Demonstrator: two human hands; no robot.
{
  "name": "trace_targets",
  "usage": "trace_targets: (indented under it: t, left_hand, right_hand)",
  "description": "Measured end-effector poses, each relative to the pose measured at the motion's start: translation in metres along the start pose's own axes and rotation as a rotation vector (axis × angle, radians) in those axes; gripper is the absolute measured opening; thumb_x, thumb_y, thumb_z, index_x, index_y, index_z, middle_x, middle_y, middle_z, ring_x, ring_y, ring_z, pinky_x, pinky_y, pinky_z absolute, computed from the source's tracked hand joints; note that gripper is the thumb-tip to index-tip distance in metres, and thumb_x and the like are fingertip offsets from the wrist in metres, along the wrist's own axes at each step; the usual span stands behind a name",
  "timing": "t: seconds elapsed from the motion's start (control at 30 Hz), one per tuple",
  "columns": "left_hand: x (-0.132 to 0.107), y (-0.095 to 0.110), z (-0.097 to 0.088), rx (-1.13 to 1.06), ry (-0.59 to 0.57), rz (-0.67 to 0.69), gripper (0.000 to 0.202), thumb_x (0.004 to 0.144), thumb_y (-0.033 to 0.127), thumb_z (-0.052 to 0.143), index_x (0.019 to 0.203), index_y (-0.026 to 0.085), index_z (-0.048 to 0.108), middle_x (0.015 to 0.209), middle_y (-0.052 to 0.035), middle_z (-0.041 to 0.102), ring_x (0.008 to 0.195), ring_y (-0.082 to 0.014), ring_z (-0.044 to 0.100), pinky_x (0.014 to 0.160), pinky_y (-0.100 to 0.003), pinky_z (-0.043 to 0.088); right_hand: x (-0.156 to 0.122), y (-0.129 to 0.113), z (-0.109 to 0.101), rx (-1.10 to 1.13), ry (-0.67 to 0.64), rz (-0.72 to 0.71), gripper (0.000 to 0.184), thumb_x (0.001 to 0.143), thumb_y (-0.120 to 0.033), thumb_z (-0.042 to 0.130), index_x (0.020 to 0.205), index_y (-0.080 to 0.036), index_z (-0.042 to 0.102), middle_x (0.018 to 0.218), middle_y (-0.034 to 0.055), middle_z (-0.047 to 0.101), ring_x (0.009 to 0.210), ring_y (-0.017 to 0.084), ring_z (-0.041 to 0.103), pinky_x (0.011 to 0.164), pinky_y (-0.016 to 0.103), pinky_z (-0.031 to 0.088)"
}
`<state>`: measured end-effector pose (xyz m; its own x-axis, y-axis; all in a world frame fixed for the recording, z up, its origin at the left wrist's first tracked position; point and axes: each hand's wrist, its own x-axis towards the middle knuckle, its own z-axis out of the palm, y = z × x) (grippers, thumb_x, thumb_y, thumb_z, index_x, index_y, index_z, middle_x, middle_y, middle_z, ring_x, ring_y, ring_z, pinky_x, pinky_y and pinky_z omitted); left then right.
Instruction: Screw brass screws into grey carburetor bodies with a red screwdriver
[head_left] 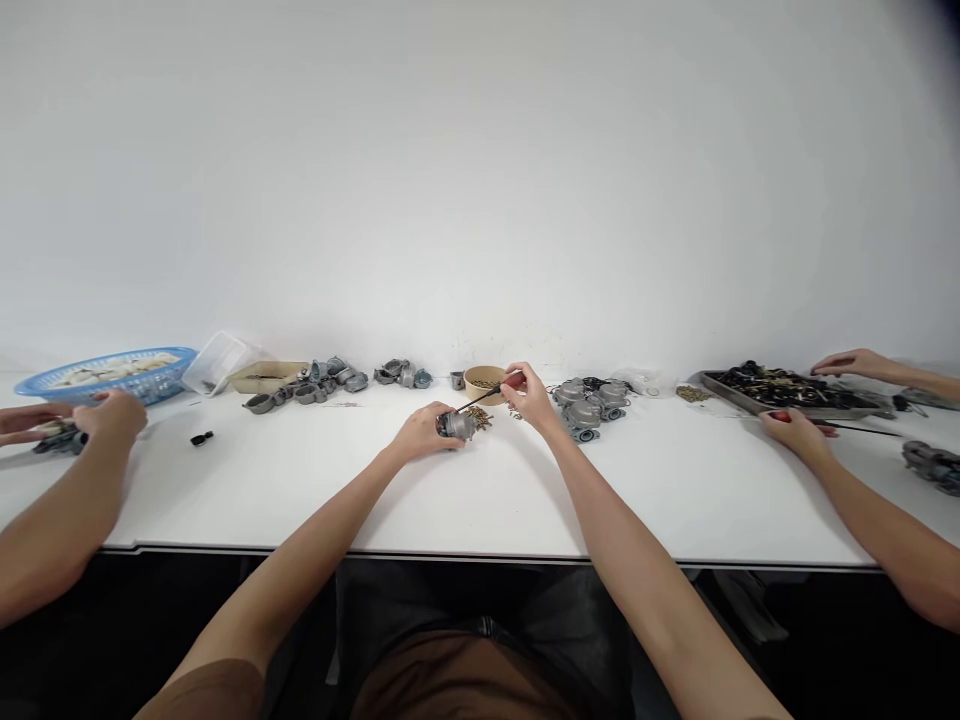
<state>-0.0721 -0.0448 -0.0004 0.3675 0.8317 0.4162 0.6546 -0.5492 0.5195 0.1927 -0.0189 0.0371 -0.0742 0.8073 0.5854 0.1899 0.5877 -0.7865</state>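
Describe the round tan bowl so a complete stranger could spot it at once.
Along the back of the white table, near the wall, look just left of the person's right hand. A bowl sits there with small brass-coloured pieces inside. It is round, unlike the tan rectangular tray farther left.

The person's bare, outstretched left arm [319, 540] reaches forward toward one o'clock, its wrist [391, 456] nearly in line with the forearm. The bare left hand [421, 434] is curled in a grip, fingers on the far side, thumb on the near side. The bare, outstretched right arm [619, 515] angles toward eleven o'clock. The bare right hand [531, 395], at about two o'clock from the left, holds a pinch, fingertips toward nine o'clock.
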Motion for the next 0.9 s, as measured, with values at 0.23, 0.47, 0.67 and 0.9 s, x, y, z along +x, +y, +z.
trace_targets:
  t: [0.23,0.47,0.67,0.9]
  left_hand:
    - [0.0002,0.0008,0.0013,0.018,0.005,0.028,0.067,0.066,0.057,0.083,0.12,0.022,0.065,0.122,-0.0079,0.067,0.101,-0.0278,0.066,0.089,-0.037,0.053]
    - [0.0006,0.003,0.0022,0.049,-0.007,0.048,0.066,0.066,0.057,0.083,0.121,0.024,0.065,0.124,-0.0072,0.066,0.107,-0.0296,0.065,0.096,-0.04,0.051]
    - [-0.0014,0.0052,0.0031,0.076,-0.042,0.102,0.068,0.067,0.059,0.082,0.123,0.025,0.064,0.126,-0.0069,0.065,0.108,-0.0286,0.065,0.098,-0.039,0.05]
    - [-0.0011,0.0012,0.0032,0.081,-0.032,0.07,0.069,0.066,0.061,0.082,0.122,0.025,0.065,0.126,-0.0069,0.066,0.109,-0.029,0.065,0.099,-0.039,0.049]
  right_hand:
    - [0.0004,-0.0013,0.0019,0.057,0.028,0.014,0.041,0.074,-0.037,0.07,0.109,-0.024,0.053,0.077,-0.0013,0.056,0.068,0.018,0.061,0.058,0.032,0.057]
    - [0.0013,0.0012,-0.0003,0.144,-0.016,0.04,0.037,0.076,-0.04,0.069,0.105,-0.025,0.053,0.095,0.0044,0.062,0.087,0.022,0.065,0.064,0.035,0.061]
    - [0.0043,0.0038,-0.0019,0.062,0.124,0.056,0.055,0.071,-0.048,0.078,0.114,-0.026,0.05,0.078,-0.0018,0.055,0.07,0.02,0.064,0.059,0.036,0.062]
    - [0.0041,0.0026,-0.0063,0.323,0.024,0.124,0.045,0.071,-0.043,0.075,0.104,-0.025,0.05,0.093,0.0024,0.063,0.09,0.025,0.071,0.071,0.04,0.064]
